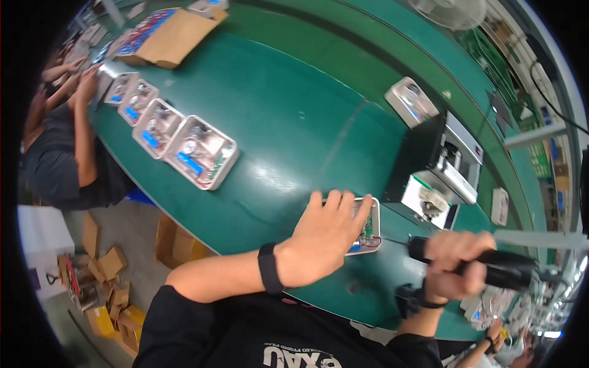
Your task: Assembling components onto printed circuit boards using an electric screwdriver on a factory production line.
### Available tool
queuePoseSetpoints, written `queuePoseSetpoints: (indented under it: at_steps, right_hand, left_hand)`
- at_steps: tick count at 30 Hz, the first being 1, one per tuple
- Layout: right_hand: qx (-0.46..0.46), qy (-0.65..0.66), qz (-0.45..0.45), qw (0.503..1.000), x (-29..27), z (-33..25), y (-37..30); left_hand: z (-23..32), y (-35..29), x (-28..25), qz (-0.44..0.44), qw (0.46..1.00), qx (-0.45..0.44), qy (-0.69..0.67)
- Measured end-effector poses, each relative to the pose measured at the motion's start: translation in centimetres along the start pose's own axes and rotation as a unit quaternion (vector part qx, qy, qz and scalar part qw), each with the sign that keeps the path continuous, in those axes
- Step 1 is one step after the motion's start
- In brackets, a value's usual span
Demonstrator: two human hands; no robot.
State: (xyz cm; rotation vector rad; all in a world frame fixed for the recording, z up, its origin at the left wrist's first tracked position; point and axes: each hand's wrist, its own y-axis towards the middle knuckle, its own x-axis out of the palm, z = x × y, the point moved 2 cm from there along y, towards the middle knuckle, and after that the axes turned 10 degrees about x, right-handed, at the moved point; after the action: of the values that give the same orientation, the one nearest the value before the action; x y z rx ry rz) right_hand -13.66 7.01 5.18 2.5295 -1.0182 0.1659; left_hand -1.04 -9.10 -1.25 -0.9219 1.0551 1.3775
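Black, a cylindrical driver (513, 268) was clasped in the right hand (457, 265), its shaft directed at a white housing (377, 216) on the worktop (270, 98). The housing was partly covered by the left hand (325, 236), fingers spread. Work on it seemed unfinished, its green circuit board (368, 230) being exposed. Beyond, four similar open housings (226, 168) were lined up.

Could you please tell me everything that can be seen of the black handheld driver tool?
The black driver tool has a thick, roughly cylindrical body, plastic by its look, with a narrower front end and a thin shaft. It runs nearly straight across the picture, shaft to the left, rear to the right. The right hand grips it around the middle, hiding part of the body. The shaft points toward the right edge of the white case; whether it touches cannot be told. Blur hides finer details.
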Motion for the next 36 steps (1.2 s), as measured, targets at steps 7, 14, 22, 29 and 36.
queuePoseSetpoints:
  at_steps: [7, 14, 22, 29, 36]
  right_hand:
    - [-0.122, -0.104, 0.051, 0.986, -3.7, -1.8, 3.5]
    - [-0.057, -0.118, 0.044, 0.99, -3.2, -1.2, 3.7]
    - [-0.05, -0.001, -0.013, 0.999, 0.6, -3.3, 1.0]
    - [-0.006, 0.027, -0.027, 0.999, 2.4, -0.1, 0.0]
    - [0.012, -0.036, -0.025, 0.999, 2.5, 3.3, 0.8]
  left_hand:
    - [-12.1, -1.9, -6.6, 0.071, 0.992, -0.017, 0.098]
    - [-17.1, -8.7, -10.2, -0.19, 0.972, -0.111, 0.082]
    - [-10.4, -3.5, -5.9, -0.054, 0.997, 0.043, -0.038]
    - [-1.0, 0.2, 1.2, 0.052, 0.975, 0.153, -0.155]
    - [-1.1, 0.7, 1.2, 0.064, 0.975, 0.146, -0.156]
